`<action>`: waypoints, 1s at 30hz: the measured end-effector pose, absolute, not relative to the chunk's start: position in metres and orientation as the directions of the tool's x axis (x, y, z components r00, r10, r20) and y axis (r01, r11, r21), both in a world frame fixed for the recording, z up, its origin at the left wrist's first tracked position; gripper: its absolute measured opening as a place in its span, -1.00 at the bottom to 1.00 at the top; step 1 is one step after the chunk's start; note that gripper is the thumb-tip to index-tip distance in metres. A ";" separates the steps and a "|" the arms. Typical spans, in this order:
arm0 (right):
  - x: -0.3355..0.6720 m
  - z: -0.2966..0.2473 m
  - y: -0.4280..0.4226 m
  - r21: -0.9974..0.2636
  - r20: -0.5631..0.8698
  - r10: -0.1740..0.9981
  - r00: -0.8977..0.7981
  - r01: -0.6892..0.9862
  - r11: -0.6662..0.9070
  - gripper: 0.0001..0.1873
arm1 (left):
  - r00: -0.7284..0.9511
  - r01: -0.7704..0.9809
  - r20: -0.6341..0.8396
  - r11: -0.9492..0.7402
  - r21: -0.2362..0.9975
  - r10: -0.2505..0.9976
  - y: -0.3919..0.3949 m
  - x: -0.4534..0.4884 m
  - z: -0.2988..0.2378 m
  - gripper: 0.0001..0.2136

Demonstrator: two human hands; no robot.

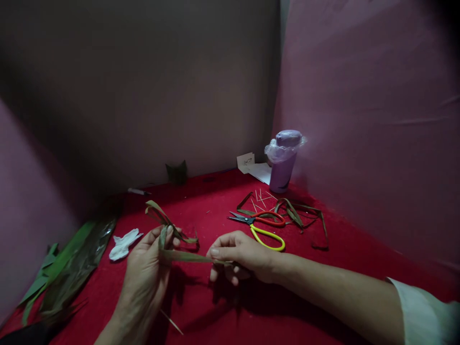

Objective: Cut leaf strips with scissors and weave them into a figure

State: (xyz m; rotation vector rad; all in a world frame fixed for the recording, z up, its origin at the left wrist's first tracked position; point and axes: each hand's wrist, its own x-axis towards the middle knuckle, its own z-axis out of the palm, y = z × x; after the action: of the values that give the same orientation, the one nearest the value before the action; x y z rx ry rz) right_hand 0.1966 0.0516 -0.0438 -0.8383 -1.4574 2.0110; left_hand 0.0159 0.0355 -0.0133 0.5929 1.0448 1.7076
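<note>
Head cam: L hand point(149, 263) pinches a folded leaf strip point(187, 257) btwn thumb & fingers, R hand point(239, 254) is clamped on its other end, strip pulled straight btwn them over the red surface point(201, 311). Red/yellow-handled scissors point(251, 220) lie w/ blades parted just beyond R hand, nr toothpicks point(261, 198) & loose leaf strips point(294, 215); crumpled white tissue point(124, 245) sits nr L hand.
</note>
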 end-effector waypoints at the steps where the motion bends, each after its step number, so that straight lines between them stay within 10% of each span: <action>1: 0.198 -0.045 0.052 -0.947 -0.183 0.694 -0.696 -0.064 -0.314 -0.89 | -0.374 -0.498 -0.088 -0.120 0.859 0.923 0.035 0.015 -0.013 -0.82; 16: 0.205 -0.057 0.076 -0.991 -0.120 0.806 -0.580 0.119 -0.062 -0.91 | -0.491 -0.524 -0.029 -0.269 0.808 0.870 0.050 -0.024 0.008 -0.76; 30: 0.200 -0.029 0.043 -0.839 0.439 0.808 -0.393 0.144 0.525 -0.88 | -0.158 -0.597 -0.221 0.085 0.798 0.962 0.027 0.029 -0.019 -0.84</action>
State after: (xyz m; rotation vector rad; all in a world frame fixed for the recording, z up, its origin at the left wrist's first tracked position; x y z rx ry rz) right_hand 0.1999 0.0428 -0.0290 -0.7863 -1.8504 0.9132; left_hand 0.0291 0.0267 -0.0190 0.5103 0.9536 1.4756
